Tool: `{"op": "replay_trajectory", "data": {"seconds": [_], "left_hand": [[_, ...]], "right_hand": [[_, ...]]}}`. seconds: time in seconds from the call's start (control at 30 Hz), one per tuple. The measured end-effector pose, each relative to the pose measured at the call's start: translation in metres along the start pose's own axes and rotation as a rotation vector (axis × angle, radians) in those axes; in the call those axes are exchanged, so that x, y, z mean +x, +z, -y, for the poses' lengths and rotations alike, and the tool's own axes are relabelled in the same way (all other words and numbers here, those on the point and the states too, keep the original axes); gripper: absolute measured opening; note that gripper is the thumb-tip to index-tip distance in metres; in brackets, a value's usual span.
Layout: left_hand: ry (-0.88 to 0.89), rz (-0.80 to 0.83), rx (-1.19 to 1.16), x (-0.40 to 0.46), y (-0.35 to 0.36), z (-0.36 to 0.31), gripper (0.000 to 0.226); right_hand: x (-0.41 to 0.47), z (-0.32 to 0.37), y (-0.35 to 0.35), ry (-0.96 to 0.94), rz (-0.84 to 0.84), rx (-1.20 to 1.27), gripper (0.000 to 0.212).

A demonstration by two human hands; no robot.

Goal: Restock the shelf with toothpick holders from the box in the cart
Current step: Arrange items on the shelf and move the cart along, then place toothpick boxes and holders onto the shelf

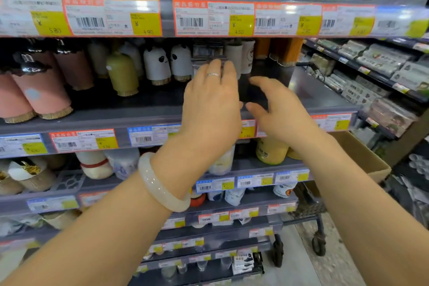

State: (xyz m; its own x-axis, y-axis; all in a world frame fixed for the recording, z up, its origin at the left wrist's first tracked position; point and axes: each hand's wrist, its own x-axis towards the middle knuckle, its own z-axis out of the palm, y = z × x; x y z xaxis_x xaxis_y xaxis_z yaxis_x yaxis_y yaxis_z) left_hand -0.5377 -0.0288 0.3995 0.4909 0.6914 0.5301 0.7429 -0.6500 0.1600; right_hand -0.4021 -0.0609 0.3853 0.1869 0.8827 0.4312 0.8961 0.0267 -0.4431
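Note:
Small clear toothpick holders stand stacked at the back of the grey shelf, between panda-shaped holders and white cups. My left hand reaches in, and its straight fingers touch the front of the nearest clear holder. My right hand hovers beside it over a dark bare patch of the shelf, fingers loosely bent, holding nothing. At the right, behind my right forearm, is the cardboard box, whose inside is hidden.
Panda holders, a yellow-green holder and pink holders fill the shelf to the left. White cups and wooden bundles stand to the right. The cart frame and wheels are low right, beside another stocked rack.

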Motion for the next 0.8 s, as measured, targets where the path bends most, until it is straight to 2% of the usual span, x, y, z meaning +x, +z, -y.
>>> {"op": "replay_trajectory", "data": {"seconds": [0.23,0.4,0.5,0.57,0.8], "left_hand": [[0.181,0.179,-0.003,-0.006,0.023,-0.054,0.070],[0.251,0.254,-0.046,-0.017,0.051,-0.116,0.063],[0.316,0.368,-0.010,-0.025,0.082,-0.156,0.054],[0.344,0.453,0.021,-0.033,0.105,-0.184,0.057],[0.337,0.701,0.071,-0.065,0.186,-0.263,0.057]], "right_hand": [[-0.026,-0.036,-0.023,-0.126,-0.086,-0.068,0.042],[-0.073,-0.090,-0.048,-0.055,-0.067,-0.190,0.038],[-0.109,-0.138,-0.056,0.064,0.016,-0.306,0.035],[-0.135,-0.168,-0.060,0.153,0.118,-0.371,0.038],[-0.213,-0.263,-0.061,0.360,0.339,-0.388,0.036]]}}
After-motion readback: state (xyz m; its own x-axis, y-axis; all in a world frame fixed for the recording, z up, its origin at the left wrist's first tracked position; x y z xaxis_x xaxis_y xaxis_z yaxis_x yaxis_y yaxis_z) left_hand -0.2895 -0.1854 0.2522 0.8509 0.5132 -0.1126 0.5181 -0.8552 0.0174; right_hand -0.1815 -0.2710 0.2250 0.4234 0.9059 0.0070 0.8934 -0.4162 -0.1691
